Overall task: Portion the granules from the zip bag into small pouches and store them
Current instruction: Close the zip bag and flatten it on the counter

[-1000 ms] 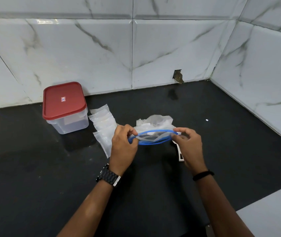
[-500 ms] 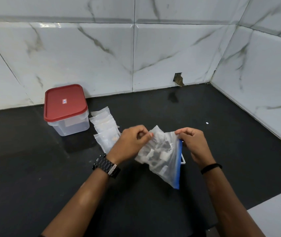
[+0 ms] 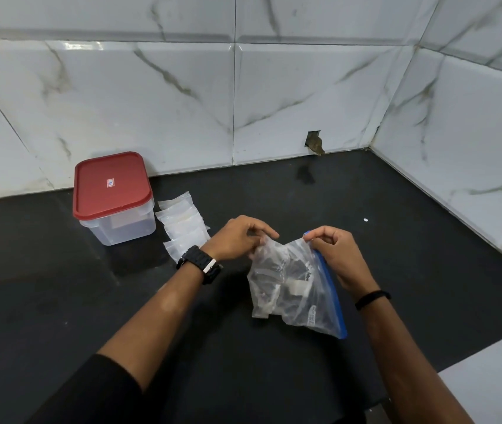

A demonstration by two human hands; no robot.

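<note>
Both hands (image 3: pixel 237 240) (image 3: pixel 335 255) pinch zip bag (image 3: pixel 292 286); contents unclear.

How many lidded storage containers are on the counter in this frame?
1. The red-lidded container stands on the counter at the back left near the wall, beside the small pouches. No other container shows.

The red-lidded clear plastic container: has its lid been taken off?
No: the red lid sits flat and closed on the clear plastic container, which stands untouched on the black counter.
</note>
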